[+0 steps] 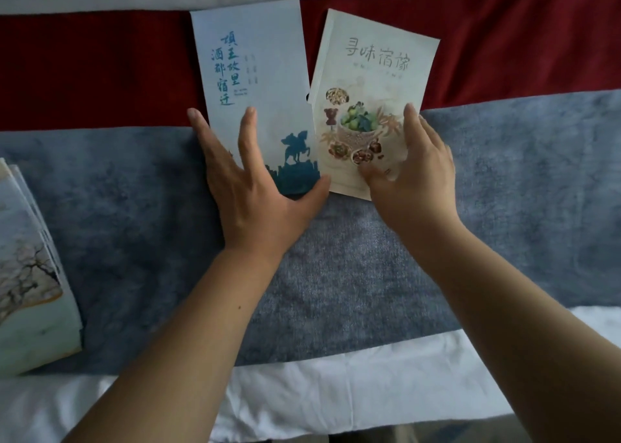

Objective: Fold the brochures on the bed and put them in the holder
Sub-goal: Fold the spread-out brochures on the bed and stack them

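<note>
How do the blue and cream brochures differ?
The blue brochure is taller and narrower; the cream brochure is shorter and wider. The blue one shows a rider silhouette, the cream one food. The cream one lies more tilted than the blue one. Both lie on the bed, the left hand on the blue, the right hand on the cream.

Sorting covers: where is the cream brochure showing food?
Head view, right of centre: the cream brochure lies tilted beside the pale blue horseman brochure, its near end under the right hand.
</note>
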